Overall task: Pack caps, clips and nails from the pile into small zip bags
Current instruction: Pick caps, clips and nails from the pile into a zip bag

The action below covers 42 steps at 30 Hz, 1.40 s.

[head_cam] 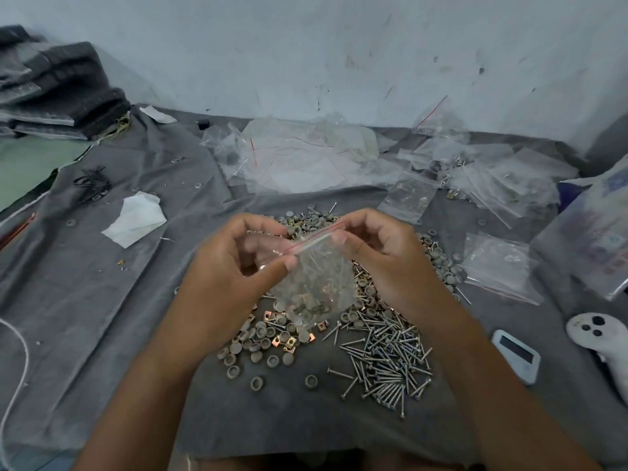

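Note:
I hold a small clear zip bag above the pile, with nails, caps and clips inside it. My left hand pinches the left end of its red-lined zip strip. My right hand pinches the right end of the strip. Below the bag lie grey round caps, brass-coloured clips and a heap of silver nails on the grey cloth.
Empty zip bags lie in a heap at the back. Filled bags are spread at the right. A white controller and a small white device lie at the right. White paper and folded grey cloths sit left.

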Motion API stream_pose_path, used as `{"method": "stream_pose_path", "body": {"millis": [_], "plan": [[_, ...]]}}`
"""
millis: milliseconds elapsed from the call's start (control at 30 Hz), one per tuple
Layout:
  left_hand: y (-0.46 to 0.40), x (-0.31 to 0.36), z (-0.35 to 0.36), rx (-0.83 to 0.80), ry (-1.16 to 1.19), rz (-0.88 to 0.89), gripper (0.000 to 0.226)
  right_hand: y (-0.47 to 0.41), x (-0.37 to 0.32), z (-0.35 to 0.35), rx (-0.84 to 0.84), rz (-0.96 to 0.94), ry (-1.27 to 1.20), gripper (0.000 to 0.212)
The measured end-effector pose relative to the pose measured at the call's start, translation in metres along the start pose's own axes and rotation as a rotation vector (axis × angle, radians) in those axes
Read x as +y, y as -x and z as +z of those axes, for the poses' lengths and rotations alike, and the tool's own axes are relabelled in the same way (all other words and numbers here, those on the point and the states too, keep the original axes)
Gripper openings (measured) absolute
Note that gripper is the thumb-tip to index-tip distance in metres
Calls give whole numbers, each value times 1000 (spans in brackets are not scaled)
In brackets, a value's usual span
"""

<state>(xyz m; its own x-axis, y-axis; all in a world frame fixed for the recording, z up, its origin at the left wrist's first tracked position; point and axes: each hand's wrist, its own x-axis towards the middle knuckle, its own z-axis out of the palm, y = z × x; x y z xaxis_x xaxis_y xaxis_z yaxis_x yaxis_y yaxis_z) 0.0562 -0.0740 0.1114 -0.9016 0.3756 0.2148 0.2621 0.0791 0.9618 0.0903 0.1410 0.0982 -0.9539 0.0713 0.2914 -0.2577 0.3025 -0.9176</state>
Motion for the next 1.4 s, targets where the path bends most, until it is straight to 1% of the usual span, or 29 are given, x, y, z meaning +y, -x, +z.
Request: {"method": "stream_pose_path", "body": {"millis": [100, 167, 233, 400, 533, 667, 800, 900, 1000, 1067, 1267, 1400], "plan": [[-3, 2, 1, 97, 72, -30, 35, -1, 0, -2, 0, 93, -163, 10], [-5, 3, 3, 147, 134, -48, 31, -1, -2, -1, 9, 130, -226, 17], [-6, 3, 4, 163, 159, -67, 30, 1, -4, 0, 12, 152, -249, 23], [-6, 4, 5, 173, 170, -78, 38, 3, -8, -1, 35, 167, -219, 26], [-6, 6, 7, 157, 146, -40, 37, 4, -10, 1, 61, 127, -163, 11], [-4, 6, 15, 131, 64, 18, 41, 8, -11, 6, 80, 51, -137, 5], [-3, 5, 23, 111, -2, 87, 42, 17, -14, 11, 42, -13, -78, 8], [-3, 2, 27, 129, -48, 125, 37, 24, -14, 16, 33, -31, -21, 9], [-2, 0, 29, 133, -36, 152, 33, 30, -13, 18, 21, -24, -42, 8], [-1, -2, 29, 113, -33, 159, 33, 32, -12, 17, 8, -28, -50, 6], [3, -3, 31, 48, -40, 157, 36, 37, -8, 17, 28, -52, 93, 6], [6, -3, 33, 34, -37, 142, 40, 43, -5, 21, 64, -30, 32, 11]]}}
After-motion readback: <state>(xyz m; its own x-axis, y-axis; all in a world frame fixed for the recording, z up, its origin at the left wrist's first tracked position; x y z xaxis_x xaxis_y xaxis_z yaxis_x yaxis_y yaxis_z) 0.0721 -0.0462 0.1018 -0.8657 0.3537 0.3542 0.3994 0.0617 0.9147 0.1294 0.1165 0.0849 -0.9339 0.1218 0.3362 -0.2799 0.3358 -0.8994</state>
